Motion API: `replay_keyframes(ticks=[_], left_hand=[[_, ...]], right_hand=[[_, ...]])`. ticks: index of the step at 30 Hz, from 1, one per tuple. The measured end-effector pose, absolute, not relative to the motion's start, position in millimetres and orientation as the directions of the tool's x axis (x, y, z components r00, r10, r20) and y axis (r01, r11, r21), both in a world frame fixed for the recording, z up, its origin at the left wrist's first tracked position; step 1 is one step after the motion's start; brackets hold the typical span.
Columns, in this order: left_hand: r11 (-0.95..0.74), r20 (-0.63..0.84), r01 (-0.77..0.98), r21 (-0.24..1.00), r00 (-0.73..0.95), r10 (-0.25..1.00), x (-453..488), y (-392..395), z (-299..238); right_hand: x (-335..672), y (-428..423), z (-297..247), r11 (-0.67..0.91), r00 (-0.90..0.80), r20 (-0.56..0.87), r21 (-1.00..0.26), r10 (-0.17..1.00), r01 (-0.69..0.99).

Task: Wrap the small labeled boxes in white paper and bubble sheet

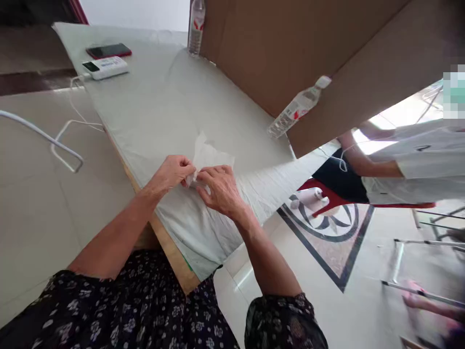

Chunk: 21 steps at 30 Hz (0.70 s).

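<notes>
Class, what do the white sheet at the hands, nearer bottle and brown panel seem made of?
White sheet: thin, creased, matte; perhaps tissue or thin plastic.
Nearer bottle: glossy, transparent, so probably clear plastic.
Brown panel: matte, flat, stiff-looking; likely cardboard.

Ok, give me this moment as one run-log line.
left hand: pinching thin white sheet | right hand: touching same sheet | surface: cloth-covered table | also on it: phone, cabled white device

- Thin white sheet (214, 155): lower part obscured by bare right hand (220, 188).
- Far clear plastic bottle (196, 29): top cut off by upper edge.
- White-shirted person (425, 155): cropped at right edge.
</notes>
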<state>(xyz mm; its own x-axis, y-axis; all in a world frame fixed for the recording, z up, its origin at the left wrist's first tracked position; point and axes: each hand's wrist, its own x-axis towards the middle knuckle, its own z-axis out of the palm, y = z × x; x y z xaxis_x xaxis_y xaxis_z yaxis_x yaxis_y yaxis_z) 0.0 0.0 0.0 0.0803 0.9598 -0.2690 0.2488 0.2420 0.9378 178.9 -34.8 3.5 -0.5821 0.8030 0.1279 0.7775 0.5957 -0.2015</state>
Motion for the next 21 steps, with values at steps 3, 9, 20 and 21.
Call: replay_keyframes(ticks=[3,9,20,21], left_hand=[[0.239,-0.283,0.268,0.933,0.14,0.949,-1,0,1],[0.095,-0.216,0.316,0.944,0.375,0.902,-10,-1,-3],[-0.551,0.352,0.66,0.511,0.424,0.834,-1,-16,-35],[-0.562,0.354,0.653,0.508,0.437,0.827,0,-17,-36]], right_hand=[[182,-36,2,0.594,-0.578,0.143,-0.238,0.804,0.768],[187,-36,-9,0.605,-0.563,0.222,-0.335,0.796,0.723],[237,-71,-25,0.104,0.13,0.26,-0.723,0.957,0.683],[242,-75,-28,0.001,0.171,0.147,-0.761,0.974,0.649]])
